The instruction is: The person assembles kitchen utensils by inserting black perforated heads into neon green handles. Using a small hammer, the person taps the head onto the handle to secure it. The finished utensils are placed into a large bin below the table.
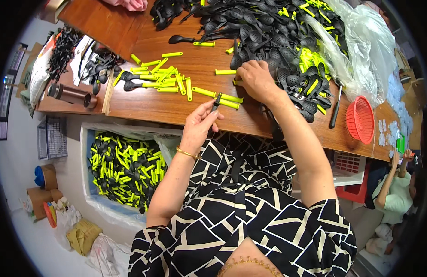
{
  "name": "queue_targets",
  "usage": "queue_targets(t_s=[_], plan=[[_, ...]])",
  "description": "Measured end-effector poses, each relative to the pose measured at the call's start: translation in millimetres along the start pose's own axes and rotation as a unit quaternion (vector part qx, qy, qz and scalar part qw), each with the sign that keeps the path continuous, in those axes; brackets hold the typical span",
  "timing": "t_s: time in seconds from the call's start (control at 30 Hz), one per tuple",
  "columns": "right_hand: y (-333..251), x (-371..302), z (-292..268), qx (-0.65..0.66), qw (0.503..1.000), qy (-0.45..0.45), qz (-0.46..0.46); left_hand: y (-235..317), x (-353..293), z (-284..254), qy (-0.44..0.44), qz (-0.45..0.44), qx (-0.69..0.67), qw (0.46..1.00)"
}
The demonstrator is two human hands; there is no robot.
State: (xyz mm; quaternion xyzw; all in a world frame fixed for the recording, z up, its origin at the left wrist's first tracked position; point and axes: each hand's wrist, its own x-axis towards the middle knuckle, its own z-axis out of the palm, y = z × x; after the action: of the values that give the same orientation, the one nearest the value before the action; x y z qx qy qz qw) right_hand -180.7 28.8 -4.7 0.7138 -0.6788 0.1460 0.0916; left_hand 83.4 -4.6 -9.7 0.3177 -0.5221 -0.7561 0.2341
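Pinching black utensil stem [216,101] — left hand [199,127] | right hand [257,81] clasps green handle [235,83] — mostly hidden

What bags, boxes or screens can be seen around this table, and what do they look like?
Clear plastic bag: crumpled at table's right end.
Bin: lined with clear plastic, floor left, full of yellow-black utensils.
Cardboard boxes: brown, floor far left.
Green phone: in another person's hand, far right.

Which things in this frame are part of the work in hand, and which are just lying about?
In hand:
- left hand pinching a black utensil stem
- right hand on the heap of black slotted spoons
- loose yellow-green handles
- bin of finished pieces

Lying about:
- red basket
- brown flask
- clear plastic bag
- black-handled tool
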Motion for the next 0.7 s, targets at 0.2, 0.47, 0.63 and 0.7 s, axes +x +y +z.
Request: queue_targets(t_s=[0.2, 0.47, 0.63, 0.7], plan=[[-6.4, -5.8, -3.7, 0.122, 0.992, -0.020, -0.012, -6.3, -7.6, -6.1, 0.021, 0.007, 0.008, 1.000], [-55.5, -17.3, -55.0, 0.373, 0.927, 0.030, -0.001, 2.0, -21.8, -3.8, 0.041, 0.061, 0.064, 0.995], [-57.5, -21.1, -72.1, 0.330, 0.941, 0.006, -0.074, 11.9, -25.3, 5.3, 0.025, 0.089, 0.098, 0.991], [-61.4, -23.7, -76.5, 0.363, 0.930, -0.013, -0.047, 11.6, -27.1, 8.9, 0.032, 0.097, 0.115, 0.988]])
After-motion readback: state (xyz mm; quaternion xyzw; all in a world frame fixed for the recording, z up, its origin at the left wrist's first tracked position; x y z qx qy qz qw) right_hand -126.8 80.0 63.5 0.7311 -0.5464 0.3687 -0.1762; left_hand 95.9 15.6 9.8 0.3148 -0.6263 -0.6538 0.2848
